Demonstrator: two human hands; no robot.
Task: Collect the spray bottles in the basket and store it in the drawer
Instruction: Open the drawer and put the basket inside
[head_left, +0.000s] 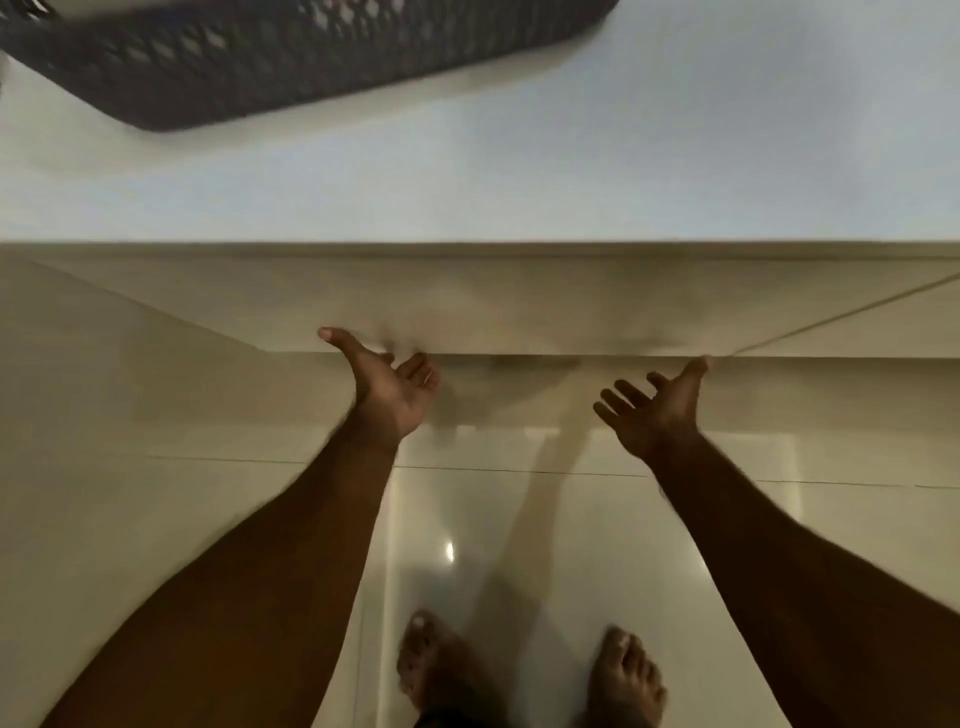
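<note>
Plastic lattice, smooth counter, polished floor.
We see a dark basket (291, 57) that looks like moulded plastic, its walls an open lattice with a matt finish. The counter (571, 171) under it appears smooth and pale with a soft, even sheen; we cannot tell its material. Its front panel (519, 306) looks flat, smooth and matt beige. The floor (467, 519) is glossy tile with thin grout lines, and we see a bright glint and blurred reflections in it.
</note>
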